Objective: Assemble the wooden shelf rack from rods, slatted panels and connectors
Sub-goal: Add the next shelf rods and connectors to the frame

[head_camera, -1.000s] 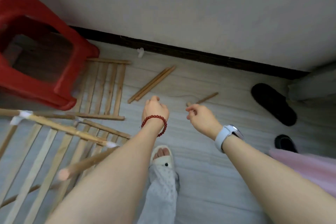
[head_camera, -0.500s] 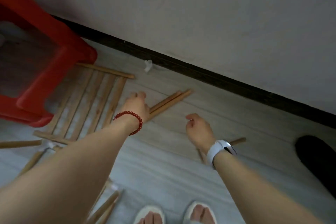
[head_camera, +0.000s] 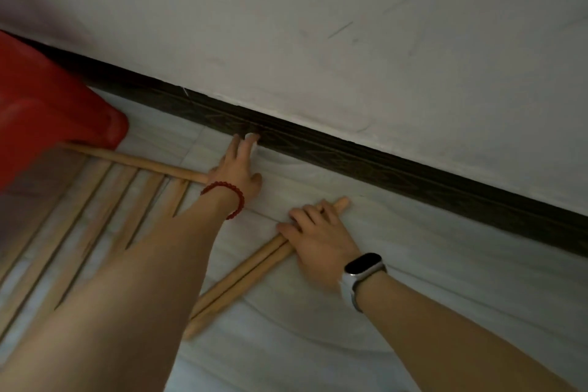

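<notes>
The right hand (head_camera: pixel 318 240) curls over two pale wooden rods (head_camera: pixel 241 274); the left hand (head_camera: pixel 238 169), fingers straight, touches a small white connector (head_camera: pixel 253 137) at 12 o'clock — it may slip away along the dark skirting.

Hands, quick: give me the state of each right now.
Left hand: open, fingers straight, reaching the white connector by the baseboard.
Right hand: fingers curled over the two rods on the floor.
</notes>
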Motion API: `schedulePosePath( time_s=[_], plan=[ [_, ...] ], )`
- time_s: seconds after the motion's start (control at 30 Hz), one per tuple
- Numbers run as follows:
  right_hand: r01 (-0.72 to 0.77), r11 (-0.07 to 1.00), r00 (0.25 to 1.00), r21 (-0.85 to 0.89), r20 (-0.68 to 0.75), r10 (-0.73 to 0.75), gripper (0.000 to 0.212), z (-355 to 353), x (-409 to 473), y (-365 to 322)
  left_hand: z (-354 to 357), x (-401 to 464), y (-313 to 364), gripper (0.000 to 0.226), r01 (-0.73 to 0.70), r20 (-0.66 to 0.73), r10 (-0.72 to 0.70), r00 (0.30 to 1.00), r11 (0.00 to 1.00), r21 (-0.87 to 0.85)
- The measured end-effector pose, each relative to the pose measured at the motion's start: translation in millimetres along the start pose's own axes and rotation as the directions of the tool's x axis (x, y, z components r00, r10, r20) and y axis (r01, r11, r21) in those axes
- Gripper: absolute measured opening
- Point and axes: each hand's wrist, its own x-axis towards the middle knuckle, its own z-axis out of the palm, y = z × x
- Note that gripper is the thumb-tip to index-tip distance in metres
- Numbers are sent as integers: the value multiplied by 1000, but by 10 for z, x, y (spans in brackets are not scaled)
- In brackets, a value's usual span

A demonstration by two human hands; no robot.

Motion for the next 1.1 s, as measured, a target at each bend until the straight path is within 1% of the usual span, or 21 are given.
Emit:
schedulePosePath(
  time_s=[0.07, 0.13, 0.2, 0.27, 0.33, 0.37, 0.43, 0.5, 0.6, 0.67, 0.77, 0.83, 0.93, 0.97, 1.07, 1.1],
  plan=[
    [15, 990, 995, -140, -99, -29, 37, -8, -26, 5, 82, 3, 0, 56, -21, -124, 26, 992, 999, 44],
    [14, 981, 990, -193, -133, -40, 36, -105, -124, 20, 131, -56, 41, 37, -66, -173, 81, 982, 994, 89],
    [8, 981, 998, -195, -63, -21, 37, -97, -219, 47, 177, -169, 91, 27, -93, -194, 105, 975, 993, 69],
    [12, 996, 994, -92, 109, -2, 31, -49, -296, 98, 190, -326, 135, 24, -101, -223, 89, 971, 994, -40],
    [-56, 997, 979, -55, 195, 66, 30, -50, -420, 104, 164, -530, 191, 24, -93, -235, 58, 970, 986, -140],
    [-76, 996, 974, -40, 210, 83, 30, -52, -514, 86, 144, -641, 227, 25, -75, -234, 35, 972, 983, -166],
    [-139, 989, 962, 48, 242, 124, 27, -59, -770, -12, 84, -911, 323, 29, -2, -210, -38, 977, 982, -188],
    [-252, 959, 927, 131, 317, 200, 25, -155, -1072, -145, -38, -1225, 477, 38, 74, -132, -96, 987, 984, -161],
    [-440, 877, 852, 190, 395, 342, 24, -429, -1531, -369, -276, -1732, 748, 48, 137, 0, -138, 990, 986, -93],
    [-552, 814, 782, 179, 451, 430, 25, -644, -1823, -499, -469, -2099, 938, 50, 122, 77, -118, 990, 991, -52],
    [-704, 664, 675, 253, 529, 514, 24, -1038, -2227, -717, -794, -2673, 1188, 52, 74, 187, -70, 980, 997, -15],
    [-754, 578, 638, 312, 555, 534, 29, -1346, -2422, -880, -1013, -2964, 1307, 49, 82, 210, -73, 975, 996, -34],
    [-803, 472, 593, 364, 572, 567, 38, -1804, -2725, -1175, -1390, -3381, 1447, 43, 171, 216, -145, 966, 979, -107],
    [-814, 440, 580, 379, 582, 570, 37, -1939, -2820, -1277, -1513, -3516, 1484, 41, 200, 219, -171, 961, 972, -120],
    [-842, 368, 540, 394, 620, 569, 16, -2305, -3111, -1577, -1848, -3948, 1564, 38, 251, 227, -215, 950, 957, -144],
    [-846, 353, 532, 399, 628, 568, 13, -2394, -3195, -1669, -1930, -4080, 1569, 37, 253, 230, -216, 949, 957, -145]
  ],
)
